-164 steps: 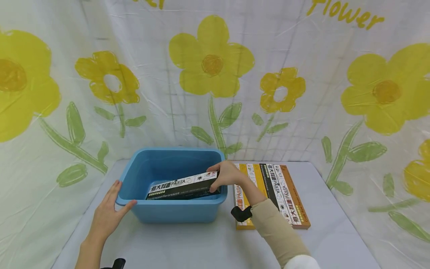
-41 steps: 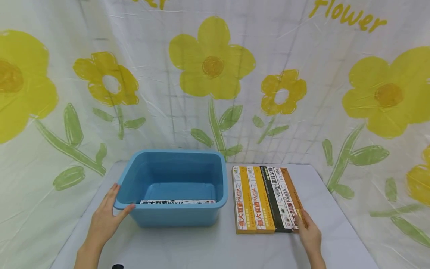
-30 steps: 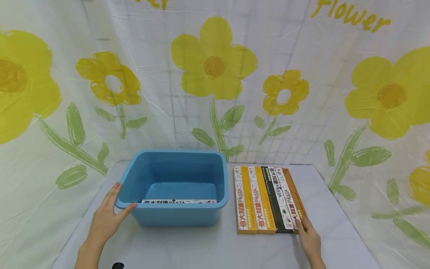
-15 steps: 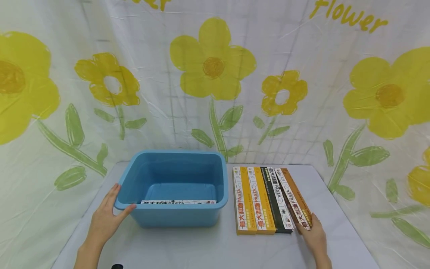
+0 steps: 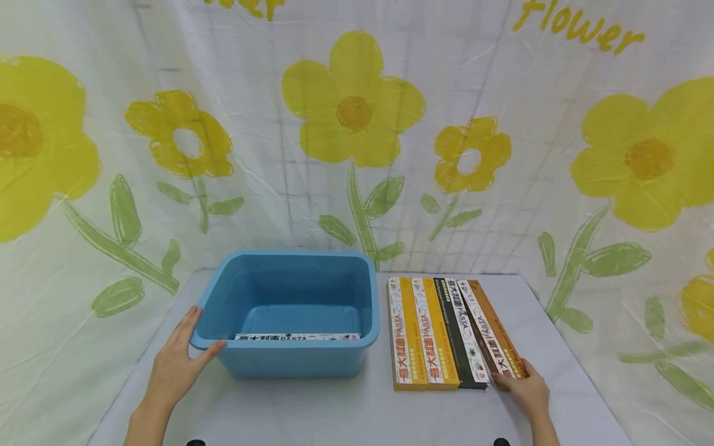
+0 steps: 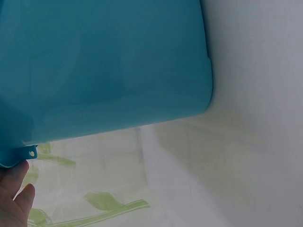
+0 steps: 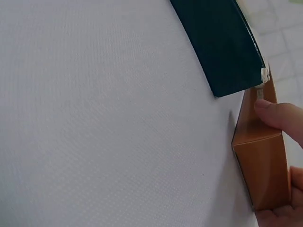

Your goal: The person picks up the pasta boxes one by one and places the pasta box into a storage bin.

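Observation:
My left hand (image 5: 174, 370) rests at the near left corner of a blue plastic basin (image 5: 292, 361), thumb on the front rim and fingers along the left side. In the left wrist view, fingertips (image 6: 14, 177) touch the rim's edge beside a small tab. A pasta box (image 5: 298, 337) lies inside against the front wall, mostly hidden. My right hand (image 5: 530, 389) pinches the near end of a brown pasta box (image 5: 491, 328), thumb on one side and fingers on the other. In the right wrist view that brown box (image 7: 262, 170) appears tilted, its near end off the table.
Left of the brown box lie two yellow pasta boxes (image 5: 409, 334) (image 5: 437, 334) and a black one (image 5: 460, 334), side by side. A white cloth table (image 5: 312, 415) bears everything. A flower-printed curtain (image 5: 256, 204) hangs close behind and at both sides.
Earlier, the right hand put a black pasta box into the basin, then moved to the brown box. Its near end has since shifted right, away from the black box. The left hand stays put.

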A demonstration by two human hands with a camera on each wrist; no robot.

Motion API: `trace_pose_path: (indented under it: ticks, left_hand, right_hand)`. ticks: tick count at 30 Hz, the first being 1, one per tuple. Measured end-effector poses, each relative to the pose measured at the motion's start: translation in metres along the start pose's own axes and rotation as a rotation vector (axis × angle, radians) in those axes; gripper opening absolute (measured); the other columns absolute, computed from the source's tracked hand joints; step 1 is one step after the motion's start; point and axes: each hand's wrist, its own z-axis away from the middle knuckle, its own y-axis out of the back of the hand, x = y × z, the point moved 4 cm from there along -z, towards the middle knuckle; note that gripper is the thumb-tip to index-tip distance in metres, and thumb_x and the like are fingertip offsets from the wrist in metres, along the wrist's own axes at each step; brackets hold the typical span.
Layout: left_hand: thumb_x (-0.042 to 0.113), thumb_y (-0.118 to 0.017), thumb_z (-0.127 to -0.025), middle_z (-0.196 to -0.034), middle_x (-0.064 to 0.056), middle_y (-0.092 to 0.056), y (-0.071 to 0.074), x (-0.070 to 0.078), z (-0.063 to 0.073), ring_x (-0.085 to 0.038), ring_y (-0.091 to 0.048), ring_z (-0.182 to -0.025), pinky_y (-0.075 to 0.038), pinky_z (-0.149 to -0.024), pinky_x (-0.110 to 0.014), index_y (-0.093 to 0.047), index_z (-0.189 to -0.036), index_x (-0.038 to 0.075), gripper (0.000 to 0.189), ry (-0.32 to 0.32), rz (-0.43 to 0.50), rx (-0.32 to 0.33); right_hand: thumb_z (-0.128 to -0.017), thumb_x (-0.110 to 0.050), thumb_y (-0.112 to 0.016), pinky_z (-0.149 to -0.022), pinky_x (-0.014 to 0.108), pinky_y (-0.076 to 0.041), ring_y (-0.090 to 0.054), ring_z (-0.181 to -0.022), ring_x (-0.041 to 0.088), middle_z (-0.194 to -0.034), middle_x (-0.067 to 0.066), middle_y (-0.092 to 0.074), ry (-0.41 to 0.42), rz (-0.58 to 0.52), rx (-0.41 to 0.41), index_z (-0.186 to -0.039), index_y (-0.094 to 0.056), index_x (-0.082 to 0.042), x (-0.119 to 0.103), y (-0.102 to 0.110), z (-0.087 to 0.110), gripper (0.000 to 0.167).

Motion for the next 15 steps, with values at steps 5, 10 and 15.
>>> trace_pose_path:
  ticks: [5,10,15]
  left_hand:
    - [0.043,-0.070,-0.087,-0.151,-0.029,-0.031,0.0003,0.0008,0.0006,-0.054,-0.034,-0.130,-0.033,-0.094,-0.073,-0.028,-0.150,-0.004,0.090,0.005,-0.003,-0.006]
    - [0.043,-0.071,-0.087,-0.151,-0.029,-0.031,0.0011,0.0010,0.0006,-0.054,-0.035,-0.130,-0.034,-0.094,-0.072,-0.028,-0.150,-0.004,0.089,0.003,-0.001,0.000]
    - [0.042,-0.071,-0.086,-0.151,-0.028,-0.031,0.0010,0.0009,0.0005,-0.054,-0.035,-0.130,-0.035,-0.093,-0.072,-0.029,-0.150,-0.004,0.089,-0.002,0.004,0.004]
  right_hand:
    - [-0.073,-0.031,-0.082,-0.103,0.062,-0.033,-0.040,-0.120,0.058,-0.133,0.046,-0.036,-0.027,-0.017,0.041,-0.135,-0.034,0.022,-0.0016,0.0017,0.0017,0.095]
    - [-0.070,-0.029,-0.084,-0.106,0.061,-0.029,-0.035,-0.125,0.057,-0.134,0.045,-0.036,-0.115,-0.108,0.050,-0.137,-0.033,0.019,-0.0020,-0.0013,0.0013,0.097]
    - [-0.068,-0.022,-0.085,-0.107,0.060,-0.027,-0.034,-0.126,0.055,-0.135,0.044,-0.036,-0.152,-0.197,0.075,-0.138,-0.034,0.018,-0.0044,-0.0027,0.0022,0.095]
